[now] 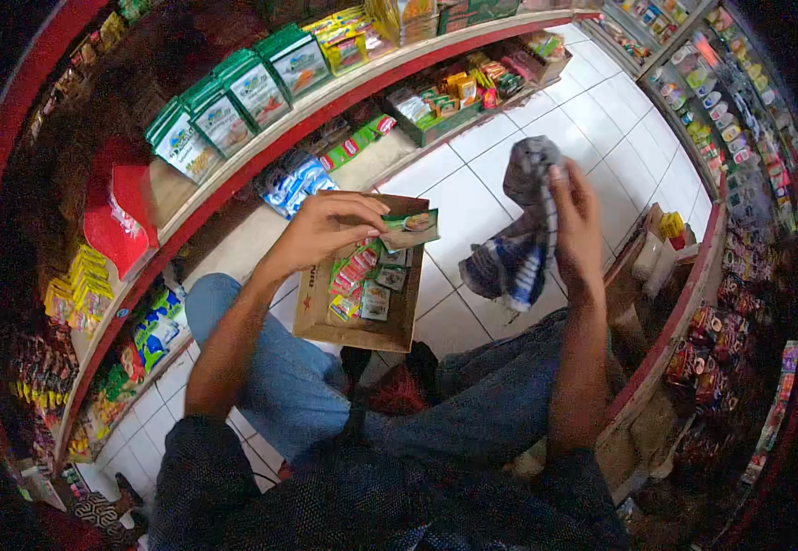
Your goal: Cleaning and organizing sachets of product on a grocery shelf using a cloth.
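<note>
My left hand (333, 231) pinches a small green printed sachet (410, 231) by its edge, above an open cardboard box (354, 336). Inside that box lie several red-and-green sachets (355, 268), a few white-and-dark packets (375, 301) and a yellow sachet (345, 307). On the other side, my right hand (578, 213) grips a crumpled dark cloth (526, 227) with blue and white stripes, which hangs down over the floor. The box sits between my jeans-clad knees; whether it rests on my legs or something else is hidden.
A curved shelf with a red edge (247, 138) carries green-and-white pouches (258, 89). Below it stand a box of mixed sachets (433, 103) and blue-and-white packs (299, 182). White floor tiles (461, 179) lie ahead. Shelves with hanging packets (708, 330) and a carton (636, 255) flank my right.
</note>
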The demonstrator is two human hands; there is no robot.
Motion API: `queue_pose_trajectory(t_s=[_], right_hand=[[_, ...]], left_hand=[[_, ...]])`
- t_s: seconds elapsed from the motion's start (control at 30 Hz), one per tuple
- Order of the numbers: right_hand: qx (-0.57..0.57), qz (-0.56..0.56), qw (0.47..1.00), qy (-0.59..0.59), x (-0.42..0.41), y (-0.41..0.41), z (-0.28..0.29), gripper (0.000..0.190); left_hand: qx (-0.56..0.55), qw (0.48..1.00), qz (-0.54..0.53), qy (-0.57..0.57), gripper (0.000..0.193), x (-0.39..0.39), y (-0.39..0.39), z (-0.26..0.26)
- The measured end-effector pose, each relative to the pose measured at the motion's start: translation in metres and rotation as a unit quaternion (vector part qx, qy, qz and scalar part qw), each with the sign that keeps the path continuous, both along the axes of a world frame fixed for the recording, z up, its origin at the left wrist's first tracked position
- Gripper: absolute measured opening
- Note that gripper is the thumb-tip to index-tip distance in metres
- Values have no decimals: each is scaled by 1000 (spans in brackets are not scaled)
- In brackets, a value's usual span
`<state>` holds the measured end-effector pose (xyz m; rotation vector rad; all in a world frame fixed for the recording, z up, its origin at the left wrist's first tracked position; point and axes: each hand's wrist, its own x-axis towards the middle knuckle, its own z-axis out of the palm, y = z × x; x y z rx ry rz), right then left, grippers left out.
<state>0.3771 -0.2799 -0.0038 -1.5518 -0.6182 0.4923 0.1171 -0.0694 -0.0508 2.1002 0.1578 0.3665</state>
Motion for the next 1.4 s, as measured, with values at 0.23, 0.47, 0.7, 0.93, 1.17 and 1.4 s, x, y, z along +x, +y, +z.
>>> queue_pose_trajectory(t_s=[0.23, 0.47, 0.7, 0.93, 1.17, 1.4], right_hand=[[1, 200, 980, -17, -48, 25, -36, 35], [-12, 257, 950, -175, -139, 29, -33, 38], [-106, 209, 872, -430, -136, 52, -72, 50], [-78, 250, 895, -363, -132, 67, -68, 50], [-123, 306, 825, -459, -148, 68, -67, 54], [-40, 384, 841, -380, -156, 51, -54, 55]], left_hand=[[-336, 884, 189, -265, 16, -1, -40, -13], [-675, 663, 231, -226, 33, 27, -96, -34], [-789, 572, 163, -153, 59, 17, -100, -30], [-923, 294, -31, -247, 60, 7, -76, -63], [-722, 652, 32, -228, 61, 12, -87, -46], [-721, 646, 7, -249, 65, 13, -86, -61]])
